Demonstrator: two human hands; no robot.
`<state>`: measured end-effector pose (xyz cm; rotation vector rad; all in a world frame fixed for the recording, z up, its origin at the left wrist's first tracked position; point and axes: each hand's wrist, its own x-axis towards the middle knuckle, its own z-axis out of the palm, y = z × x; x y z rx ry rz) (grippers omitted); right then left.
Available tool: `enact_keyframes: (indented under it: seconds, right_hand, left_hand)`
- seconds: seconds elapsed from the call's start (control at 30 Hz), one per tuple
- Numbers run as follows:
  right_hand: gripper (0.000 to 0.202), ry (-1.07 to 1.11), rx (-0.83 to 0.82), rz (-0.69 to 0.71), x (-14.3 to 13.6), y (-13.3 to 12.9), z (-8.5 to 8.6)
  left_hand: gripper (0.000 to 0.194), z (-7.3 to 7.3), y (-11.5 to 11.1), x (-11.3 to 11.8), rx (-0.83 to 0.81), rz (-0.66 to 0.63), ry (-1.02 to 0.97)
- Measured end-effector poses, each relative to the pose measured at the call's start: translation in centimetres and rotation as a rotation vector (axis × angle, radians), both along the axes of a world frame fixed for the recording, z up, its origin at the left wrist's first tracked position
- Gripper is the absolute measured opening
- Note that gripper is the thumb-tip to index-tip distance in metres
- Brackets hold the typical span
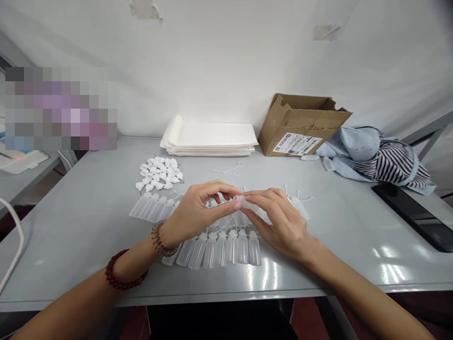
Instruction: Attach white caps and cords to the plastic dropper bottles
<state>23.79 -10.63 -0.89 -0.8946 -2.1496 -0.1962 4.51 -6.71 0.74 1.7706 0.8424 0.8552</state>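
My left hand and my right hand meet over the middle of the table. Between their fingertips is a small translucent plastic bottle, lying sideways and mostly hidden by the fingers. The left thumb and forefinger pinch its left end, while the right fingers wrap its other part. Below the hands lies a row of similar bottles with white tops and thin strings. More bottles lie to the left, and others are partly covered by my hands. At the back left sits a pile of small white caps.
White flat sheets or envelopes are stacked against the wall. An open cardboard box stands beside them. A blue and striped cloth and a black phone lie at right. Loose white loop ties rest behind my hands.
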Motion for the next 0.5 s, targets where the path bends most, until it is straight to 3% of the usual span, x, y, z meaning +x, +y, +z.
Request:
enact_keyframes:
  seconds: [0.17,0.3,0.5]
  right_hand:
    - [0.033,-0.005,-0.021,0.005,-0.07,-0.15,0.23]
    - [0.045,-0.004,-0.013,-0.008,-0.18,-0.26,0.26]
    - [0.056,0.065,-0.023,-0.046,-0.21,-0.40,0.03]
  left_hand:
    - [0.013,0.01,0.20,0.11,-0.015,-0.003,0.015]
    - [0.014,0.02,-0.02,0.16,0.013,0.004,0.006]
    - [0.016,0.04,-0.51,0.35,0.147,0.062,0.070]
